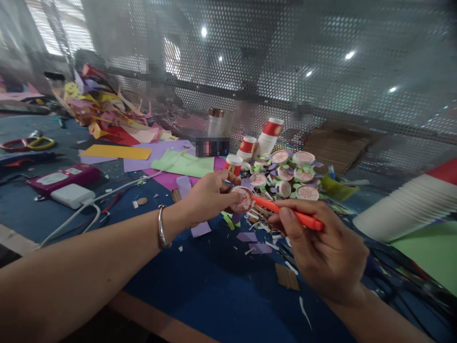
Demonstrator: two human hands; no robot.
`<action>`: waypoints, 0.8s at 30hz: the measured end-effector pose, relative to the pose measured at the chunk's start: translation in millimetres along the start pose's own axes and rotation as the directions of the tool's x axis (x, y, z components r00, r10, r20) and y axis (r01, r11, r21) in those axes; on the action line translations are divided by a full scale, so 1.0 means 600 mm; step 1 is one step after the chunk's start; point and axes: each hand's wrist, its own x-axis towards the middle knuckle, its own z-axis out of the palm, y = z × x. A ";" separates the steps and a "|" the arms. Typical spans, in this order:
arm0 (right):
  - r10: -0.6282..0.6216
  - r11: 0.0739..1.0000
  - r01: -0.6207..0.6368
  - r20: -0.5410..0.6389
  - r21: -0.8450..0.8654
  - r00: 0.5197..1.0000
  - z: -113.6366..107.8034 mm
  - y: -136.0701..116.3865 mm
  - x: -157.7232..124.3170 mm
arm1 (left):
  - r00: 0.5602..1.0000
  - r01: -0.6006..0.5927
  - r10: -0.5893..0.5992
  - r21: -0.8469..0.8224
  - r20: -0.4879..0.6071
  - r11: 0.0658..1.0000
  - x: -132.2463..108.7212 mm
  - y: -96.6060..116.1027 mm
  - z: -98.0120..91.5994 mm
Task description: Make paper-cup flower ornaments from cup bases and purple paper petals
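Worked orange marker (264,204) on red-patterned disc (243,199), likely drawing; called next for steady pinch, light strokes

Had most open room on blue table (174,281) below the hands, out to brown near edge (153,316). Ran short at right, blocked by leaning cup stack (403,205); crowded beyond by cluster of similar discs (284,189). Clamped right hand (324,252), thumb and fingers, on marker. Closed left hand (205,196), likewise, on disc rim, just in front of cluster, marker tip at right side. Saw loose paper scraps (260,248) below.
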 end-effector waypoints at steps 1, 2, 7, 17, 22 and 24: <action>-0.003 1.000 0.003 -0.004 -0.003 1.000 0.000 0.000 0.000 | 1.000 -0.004 0.004 0.009 0.001 1.000 0.000 -0.001 0.000; -0.014 1.000 0.014 -0.002 -0.003 1.000 0.000 -0.001 0.001 | 1.000 -0.007 0.007 0.019 0.004 1.000 0.000 -0.001 -0.001; -0.013 1.000 0.013 0.006 -0.007 1.000 0.000 0.000 0.002 | 1.000 -0.015 0.015 0.064 0.006 0.998 0.001 -0.006 -0.002; -0.062 0.997 0.063 0.033 -0.046 0.998 -0.001 0.002 0.002 | 0.999 -0.007 0.004 0.079 0.037 0.997 0.002 -0.007 -0.001; -0.053 0.998 0.054 0.038 -0.042 0.998 -0.003 0.001 0.001 | 0.999 0.002 -0.006 0.085 0.041 0.996 0.002 -0.007 -0.002; -0.057 0.998 0.058 0.027 -0.036 0.998 -0.004 0.001 0.000 | 0.999 0.016 -0.019 0.076 0.045 0.997 0.002 -0.007 -0.002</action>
